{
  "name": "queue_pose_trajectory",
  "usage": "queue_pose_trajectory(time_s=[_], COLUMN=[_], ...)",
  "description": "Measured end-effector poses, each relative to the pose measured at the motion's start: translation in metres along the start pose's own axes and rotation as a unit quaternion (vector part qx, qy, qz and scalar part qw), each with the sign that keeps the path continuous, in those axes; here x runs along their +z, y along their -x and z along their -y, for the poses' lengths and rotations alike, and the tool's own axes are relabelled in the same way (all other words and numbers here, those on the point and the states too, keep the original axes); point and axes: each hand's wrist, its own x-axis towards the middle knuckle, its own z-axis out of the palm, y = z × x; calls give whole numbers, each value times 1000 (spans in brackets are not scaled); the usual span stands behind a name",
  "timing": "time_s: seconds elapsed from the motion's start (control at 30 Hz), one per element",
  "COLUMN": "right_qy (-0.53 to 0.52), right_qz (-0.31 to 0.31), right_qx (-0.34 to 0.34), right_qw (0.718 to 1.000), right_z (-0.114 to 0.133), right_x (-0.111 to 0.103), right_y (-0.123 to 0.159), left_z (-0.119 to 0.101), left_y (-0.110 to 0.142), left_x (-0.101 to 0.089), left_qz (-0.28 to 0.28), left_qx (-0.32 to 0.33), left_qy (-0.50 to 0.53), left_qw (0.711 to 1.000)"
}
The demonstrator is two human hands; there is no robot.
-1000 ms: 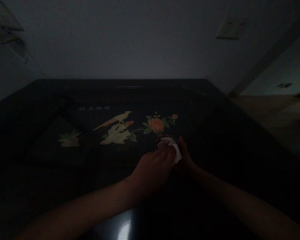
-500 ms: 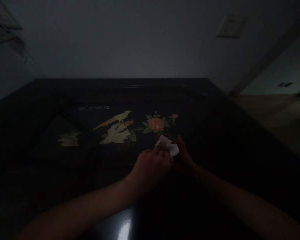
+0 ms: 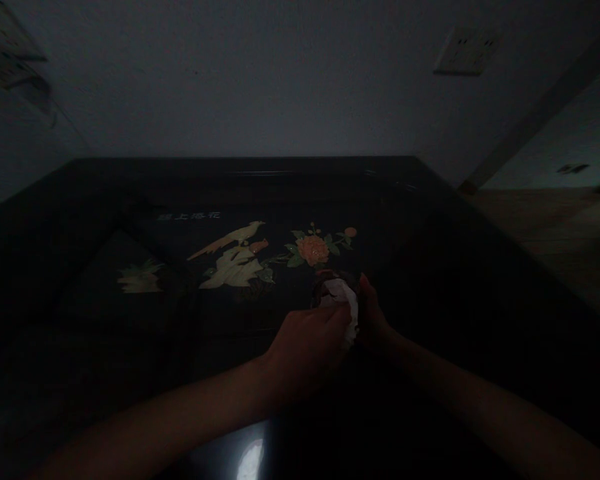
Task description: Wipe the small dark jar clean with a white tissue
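White tissue [image 3: 343,292] is pinched in the left hand [image 3: 310,339], right of the middle of the black tabletop [image 3: 480,300], and sits against a dark, round-rimmed object [image 3: 319,288]. The right hand [image 3: 373,313] has its thumb [image 3: 364,283] up along that object's right side; its other fingers are lost in shadow, so their hold cannot be told. The tabletop's far edge [image 3: 250,160] meets the pale wall [image 3: 255,80], well beyond both hands, and its right edge [image 3: 485,227] slants past the floor [image 3: 540,217], with broad surface on either side. Whether the round-rimmed object is a container with tissue inside is too dim to tell
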Motion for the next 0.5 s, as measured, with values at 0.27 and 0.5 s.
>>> queue_pose_trajectory(time_s=[0.27,0.5], right_qy=[3,-43], right_qz=[-13,0], right_qx=[44,46], right_qw=[999,998], right_z=[-6,-12], right_x=[-11,-12], right_y=[-2,-7], left_z=[-2,-1], left_y=[0,2], left_x=[12,9], left_qz=[-88,-80], left_qx=[37,-18], left_qy=[-85,-185], left_qw=[992,979])
